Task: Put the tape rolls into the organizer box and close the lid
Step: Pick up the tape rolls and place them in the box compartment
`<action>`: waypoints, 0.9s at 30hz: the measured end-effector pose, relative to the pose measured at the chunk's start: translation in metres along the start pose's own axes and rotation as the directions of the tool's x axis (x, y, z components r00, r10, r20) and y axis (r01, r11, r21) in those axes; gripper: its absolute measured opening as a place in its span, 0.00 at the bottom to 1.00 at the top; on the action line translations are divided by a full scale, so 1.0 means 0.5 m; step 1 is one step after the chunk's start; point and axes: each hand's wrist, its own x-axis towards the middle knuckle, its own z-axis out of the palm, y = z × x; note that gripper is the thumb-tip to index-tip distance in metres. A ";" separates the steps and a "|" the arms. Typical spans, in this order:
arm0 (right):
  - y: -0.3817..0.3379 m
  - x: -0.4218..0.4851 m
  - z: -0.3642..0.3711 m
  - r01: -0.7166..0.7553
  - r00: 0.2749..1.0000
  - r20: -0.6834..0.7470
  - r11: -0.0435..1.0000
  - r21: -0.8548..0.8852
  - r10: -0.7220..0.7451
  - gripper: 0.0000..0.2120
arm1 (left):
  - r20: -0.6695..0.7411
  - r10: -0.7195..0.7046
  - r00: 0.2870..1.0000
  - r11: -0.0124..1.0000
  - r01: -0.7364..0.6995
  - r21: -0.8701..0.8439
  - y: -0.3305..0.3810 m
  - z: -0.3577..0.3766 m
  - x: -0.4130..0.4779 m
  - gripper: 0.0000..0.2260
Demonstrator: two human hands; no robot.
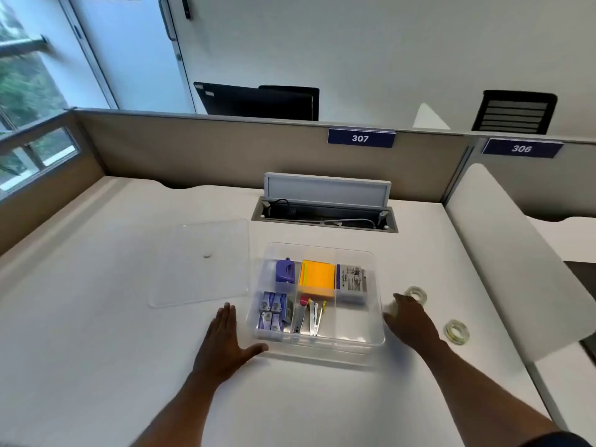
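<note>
The clear organizer box (377, 341) stands open in the middle of the white desk, its front right compartment bare. Its clear lid (200, 262) lies flat to the left. My left hand (225, 340) rests flat and open on the desk, thumb against the box's front left corner. My right hand (409, 321) is just right of the box, fingers and thumb closed around a pale tape roll (392, 308) that is mostly hidden and blurred. A second tape roll (416, 294) lies just beyond that hand. A third tape roll (456, 331) lies farther right.
The box holds a purple sharpener (285, 271), orange sticky notes (317, 279), a staples pack (351, 283), small purple packets and staplers. An open cable hatch (325, 214) sits behind the box. A white divider panel (516, 269) bounds the desk on the right.
</note>
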 end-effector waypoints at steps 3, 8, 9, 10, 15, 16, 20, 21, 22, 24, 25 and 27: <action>0.012 0.007 0.008 -0.005 0.999 0.049 1.000 -0.015 0.005 0.25 | 0.021 0.029 0.999 0.999 -0.030 0.030 0.008 0.018 0.003 0.59; 0.060 0.026 0.047 -0.024 0.999 0.020 0.999 -0.047 0.025 0.21 | 0.002 0.072 0.997 0.989 -0.071 0.132 0.020 0.049 -0.003 0.54; 0.043 0.013 0.032 -0.032 0.999 -0.011 0.998 -0.048 0.031 0.19 | -0.006 0.069 0.998 0.988 -0.068 0.142 0.020 0.052 -0.003 0.54; 0.024 0.000 0.015 -0.033 0.999 -0.035 0.998 -0.049 0.032 0.19 | -0.015 0.068 0.998 0.987 -0.065 0.150 0.022 0.052 -0.004 0.53; 0.014 0.000 0.008 -0.009 0.999 -0.042 0.995 -0.102 0.004 0.14 | -0.032 0.083 0.996 0.989 -0.078 0.127 0.019 0.054 0.001 0.52; 0.014 0.004 0.009 -0.014 0.999 -0.044 0.994 -0.106 0.009 0.13 | -0.024 0.084 0.996 0.989 -0.081 0.124 0.018 0.054 0.003 0.52; -0.002 0.019 0.007 -0.022 0.994 -0.112 0.998 -0.064 0.015 0.18 | -0.014 0.071 0.997 0.992 -0.069 0.102 0.011 0.054 0.022 0.53; -0.010 0.024 0.002 -0.018 0.991 -0.137 0.999 -0.036 0.013 0.20 | -0.007 0.065 0.998 0.992 -0.064 0.105 0.010 0.054 0.028 0.54; -0.022 0.029 -0.007 -0.009 0.987 -0.158 1.000 -0.008 0.007 0.22 | 0.001 0.064 0.998 0.992 -0.064 0.110 0.010 0.052 0.032 0.54; -0.050 0.036 -0.031 0.007 0.983 -0.183 0.998 0.062 0.005 0.23 | 0.012 0.070 0.997 0.991 -0.071 0.111 0.011 0.050 0.038 0.54; -0.065 0.038 -0.043 0.017 0.983 -0.183 0.996 0.093 0.000 0.23 | 0.010 0.072 0.997 0.992 -0.073 0.101 0.012 0.049 0.041 0.54; -0.094 0.043 -0.061 0.051 0.988 -0.152 0.989 0.138 -0.029 0.22 | 0.001 0.074 0.997 0.995 -0.074 0.071 0.011 0.045 0.047 0.54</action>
